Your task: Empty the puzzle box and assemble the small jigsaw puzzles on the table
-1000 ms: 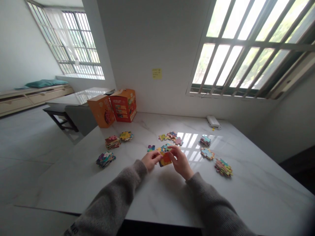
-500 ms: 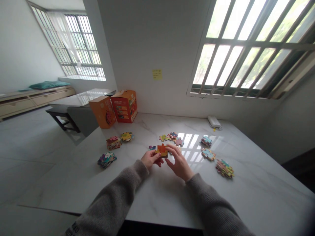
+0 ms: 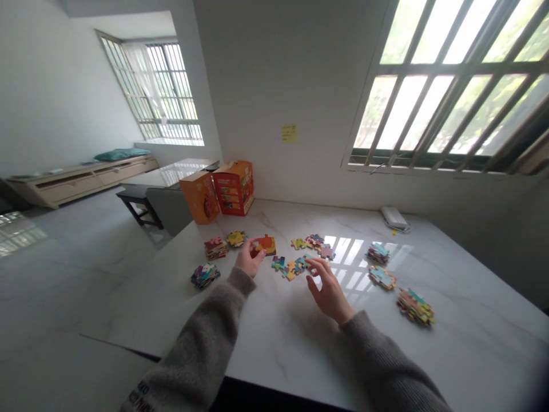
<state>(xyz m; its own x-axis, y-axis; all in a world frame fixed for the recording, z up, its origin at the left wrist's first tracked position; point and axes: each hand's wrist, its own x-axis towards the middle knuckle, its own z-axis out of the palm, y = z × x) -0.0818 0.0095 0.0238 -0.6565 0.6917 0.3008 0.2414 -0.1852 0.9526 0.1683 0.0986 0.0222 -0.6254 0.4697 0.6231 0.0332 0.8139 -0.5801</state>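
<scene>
My left hand [image 3: 250, 258] is closed on a small stack of orange puzzle pieces [image 3: 266, 244], held low at the table's left middle beside a yellow pile [image 3: 236, 238]. My right hand [image 3: 326, 289] has its fingers apart and holds nothing. Its fingertips hover by several loose puzzle pieces [image 3: 293, 268] in the middle, and partly cover some of them. Behind these lies another loose group of puzzle pieces [image 3: 315, 241]. Whether my right fingertips touch a piece I cannot tell.
Piles of pieces stand at left, a pink-topped one [image 3: 215, 248] and a purple-green one [image 3: 205, 275]. More lie at right: a blue one [image 3: 378, 252], a pale one [image 3: 382, 277] and a mixed one [image 3: 415, 306]. Orange boxes [image 3: 234, 189] and a white device [image 3: 393, 218] sit at the back.
My left hand has moved left with the orange puzzle pieces, away from my right hand. My right hand has let go and opened over the middle pieces. The view has turned slightly left.
</scene>
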